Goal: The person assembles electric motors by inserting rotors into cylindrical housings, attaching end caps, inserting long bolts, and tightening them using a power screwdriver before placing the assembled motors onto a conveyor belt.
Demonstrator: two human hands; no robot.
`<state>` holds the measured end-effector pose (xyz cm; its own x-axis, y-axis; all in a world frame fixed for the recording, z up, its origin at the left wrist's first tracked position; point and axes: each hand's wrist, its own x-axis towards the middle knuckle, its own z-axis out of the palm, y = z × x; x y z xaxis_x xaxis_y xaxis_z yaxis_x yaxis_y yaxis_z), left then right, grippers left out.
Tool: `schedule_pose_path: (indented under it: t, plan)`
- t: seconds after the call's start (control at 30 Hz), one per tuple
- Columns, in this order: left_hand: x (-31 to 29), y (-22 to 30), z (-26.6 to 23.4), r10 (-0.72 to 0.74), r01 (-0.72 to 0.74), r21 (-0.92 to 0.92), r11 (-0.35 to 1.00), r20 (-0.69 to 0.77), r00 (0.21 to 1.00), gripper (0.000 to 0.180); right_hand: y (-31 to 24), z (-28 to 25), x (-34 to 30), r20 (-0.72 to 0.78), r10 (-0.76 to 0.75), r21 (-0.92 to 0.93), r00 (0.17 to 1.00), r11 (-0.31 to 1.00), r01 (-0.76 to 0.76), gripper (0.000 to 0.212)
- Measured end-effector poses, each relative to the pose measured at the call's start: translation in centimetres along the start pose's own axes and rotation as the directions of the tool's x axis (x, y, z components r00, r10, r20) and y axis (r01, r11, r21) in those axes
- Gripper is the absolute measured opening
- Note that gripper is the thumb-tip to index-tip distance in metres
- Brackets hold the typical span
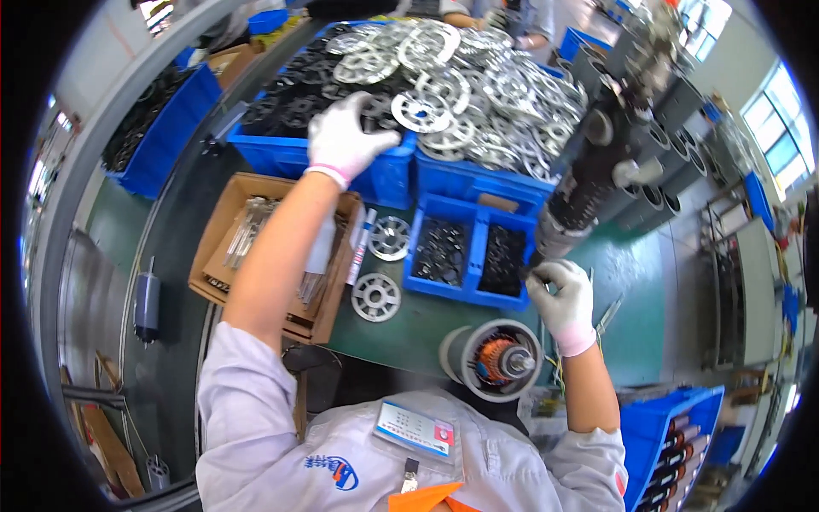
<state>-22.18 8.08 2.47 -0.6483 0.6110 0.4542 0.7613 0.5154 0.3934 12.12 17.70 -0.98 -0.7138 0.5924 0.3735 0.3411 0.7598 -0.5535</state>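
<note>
My left hand [345,136], in a white glove, reaches over the front edge of a blue bin [281,147] of dark round parts. Its thumb and fingers are apart, with nothing between them. Silver slotted metal discs [422,111] lie heaped just to its right. My right hand [563,299], also gloved, is pinched closed beside the lower end of a dark upright tool [573,209]; what its fingertips hold, if anything, cannot be made out. In front of me a grey motor housing [465,354] has a copper-wound rotor and shaft [512,360] inside.
A divided blue tray [467,294] of small dark parts stands mid-table. Two loose discs [376,297] lie left of it, beside a cardboard box [226,200] of metal rods. A conveyor [175,256] runs at the left. Grey cylinders [670,162] stand at the right; another person's hand [490,20] shows at the back.
</note>
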Motion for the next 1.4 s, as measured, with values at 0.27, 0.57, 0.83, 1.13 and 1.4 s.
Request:
schedule_pose_path:
  t: [0.27, 0.57, 0.83, 1.13, 1.4]
  plan:
    - [-3.7, 0.2, -1.5, -0.093, -0.078, -0.501, 0.862, -0.307, 0.947, 0.07, -7.3, -6.0, -1.8, -0.122, -0.57, -0.126, 0.813, 0.821, 0.557, 0.027]
    - [-16.3, 4.6, -5.6, 0.421, -0.419, -0.695, 0.584, -0.183, 0.889, 0.082, -6.1, -6.4, -3.0, -0.052, -0.74, -0.361, 0.671, 0.64, 0.678, 0.028]
    - [-18.4, 7.1, -6.8, 0.469, -0.381, -0.782, 0.493, -0.131, 0.874, 0.094, -6.9, -6.1, -2.9, 0.153, -0.383, 0.269, 0.911, 0.903, 0.334, 0.042]
    - [-18.1, 8.2, -6.8, 0.524, -0.378, -0.876, 0.3, -0.179, 0.833, 0.101, -7.4, -5.9, -3.1, 0.181, -0.383, 0.151, 0.906, 0.921, 0.359, 0.044]
    - [-18.0, 8.5, -7.0, 0.552, -0.346, -0.916, 0.206, -0.183, 0.814, 0.106, -7.3, -5.5, -3.5, 0.138, -0.387, 0.144, 0.912, 0.918, 0.368, 0.045]
